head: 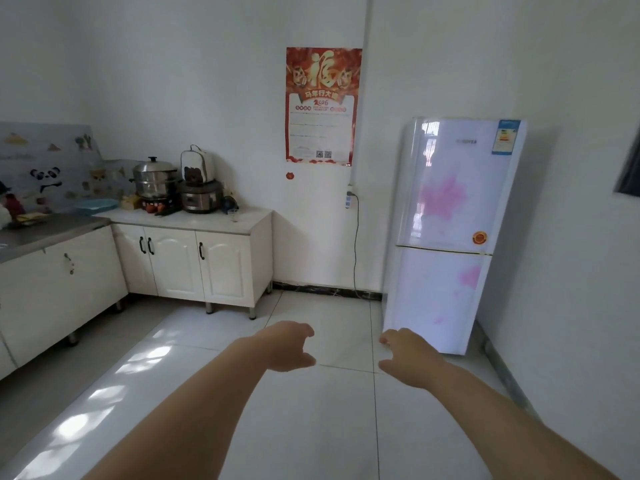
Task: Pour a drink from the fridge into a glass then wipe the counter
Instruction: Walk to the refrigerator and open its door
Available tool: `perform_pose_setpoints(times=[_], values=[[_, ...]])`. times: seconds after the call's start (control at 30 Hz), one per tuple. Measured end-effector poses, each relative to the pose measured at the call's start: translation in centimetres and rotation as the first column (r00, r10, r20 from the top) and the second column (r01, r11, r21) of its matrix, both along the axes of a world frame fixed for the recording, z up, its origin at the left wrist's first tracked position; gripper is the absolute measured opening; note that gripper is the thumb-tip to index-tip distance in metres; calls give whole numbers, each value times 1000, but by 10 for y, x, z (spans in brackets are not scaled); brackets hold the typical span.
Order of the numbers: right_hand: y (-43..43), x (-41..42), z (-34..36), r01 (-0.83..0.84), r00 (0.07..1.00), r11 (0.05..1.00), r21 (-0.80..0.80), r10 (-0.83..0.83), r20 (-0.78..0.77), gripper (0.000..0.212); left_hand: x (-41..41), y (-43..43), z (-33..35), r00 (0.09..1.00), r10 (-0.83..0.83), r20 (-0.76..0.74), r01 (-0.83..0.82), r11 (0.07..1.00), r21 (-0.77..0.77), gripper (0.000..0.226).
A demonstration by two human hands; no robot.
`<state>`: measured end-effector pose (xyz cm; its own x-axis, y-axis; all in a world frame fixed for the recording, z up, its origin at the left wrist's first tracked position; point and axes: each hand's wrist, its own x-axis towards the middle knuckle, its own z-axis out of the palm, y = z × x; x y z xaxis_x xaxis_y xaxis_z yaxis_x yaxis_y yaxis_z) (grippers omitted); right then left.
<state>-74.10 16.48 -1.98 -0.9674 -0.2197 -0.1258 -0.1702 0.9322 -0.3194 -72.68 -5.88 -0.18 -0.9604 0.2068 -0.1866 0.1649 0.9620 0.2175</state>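
The person stands on the tiled floor with both bare arms stretched forward, nothing in either hand. The left hand (290, 346) hangs with its fingers loosely curled and a little apart; the right hand (407, 355) is the same, half open, thumb and fingers parted around nothing.

The fridge (450, 233) stands against the right wall in the far corner, both doors closed, so the drink inside cannot be seen. The glass (234, 215) sits on the counter (194, 220) close to its right front corner, well apart from the fridge. A steamer pot (154, 176) and a rice cooker (201, 199) crowd the back of that counter.

The main risk lies in that glass: so near the corner, it could be knocked off by a sleeve or bottle arriving from the fridge side. Pouring from a full container into so small a glass may also overshoot the rim. The fridge door probably swings toward the wall cable (356, 251), and a hard pull could rock the narrow cabinet. No cloth is clearly visible for the wiping step.
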Motion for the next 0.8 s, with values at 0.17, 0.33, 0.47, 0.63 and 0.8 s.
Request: perform_pose_setpoints(times=[0.17, 0.33, 0.47, 0.63, 0.8], values=[[-6, -96, -11, 28, 1000, 999, 18, -28, 11, 50, -104, -5, -19, 999, -42, 23, 42, 999, 0, 59], [-24, -206, -9, 70, 998, 997, 32, -70, -2, 49, -222, -24, -20, 997, -73, -2, 73, 996, 47, 59], [-40, -289, 4, 99, 995, 994, 54, -98, -15, 49, -317, -39, -7, 996, -87, 2, 86, 995, 49, 60], [-49, -382, 10, 117, 993, 992, 50, -116, -9, 49, -415, -47, -3, 996, -91, 10, 91, 995, 44, 61], [-46, -473, 1, 125, 992, 991, 46, -125, 7, 50, -504, -48, -10, 994, -111, 26, 110, 993, 31, 61]])
